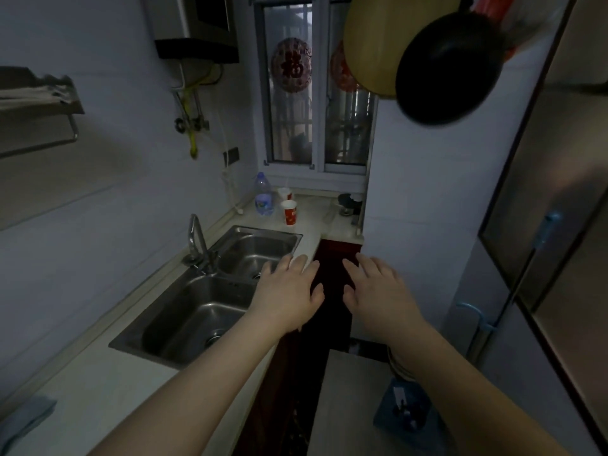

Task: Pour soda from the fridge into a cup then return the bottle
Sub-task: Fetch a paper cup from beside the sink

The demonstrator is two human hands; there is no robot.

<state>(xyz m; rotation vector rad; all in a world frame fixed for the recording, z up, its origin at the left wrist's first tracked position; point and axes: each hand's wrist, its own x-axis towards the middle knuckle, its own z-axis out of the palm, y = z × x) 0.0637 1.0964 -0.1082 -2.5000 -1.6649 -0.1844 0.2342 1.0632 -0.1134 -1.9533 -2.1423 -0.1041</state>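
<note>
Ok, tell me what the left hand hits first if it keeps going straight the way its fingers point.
Probably the red paper cup on the counter. The left hand is open, holding nothing, fingers pointing up the counter edge past the sink. Depth is unclear; it may hover above the counter.

My inventory, non-task items in view:
- Double steel sink point(184, 320), set in pale table point(108, 393) along left wall; two basins, drain visible in each.
- Curved faucet point(196, 238), behind divider between basins.
- Clear water bottle point(264, 195), blue label, upright at far end of table under window point(316, 93).
- Round red decoration point(291, 65) on window glass.
- Black pan point(449, 69) hanging upper right, overlapping yellowish round board point(371, 37).
- Wall shelf point(36, 97), left, folded cloth on it.
- Water heater point(197, 24), upper wall.
- I note blue cloth point(26, 419) at near table corner.
</note>
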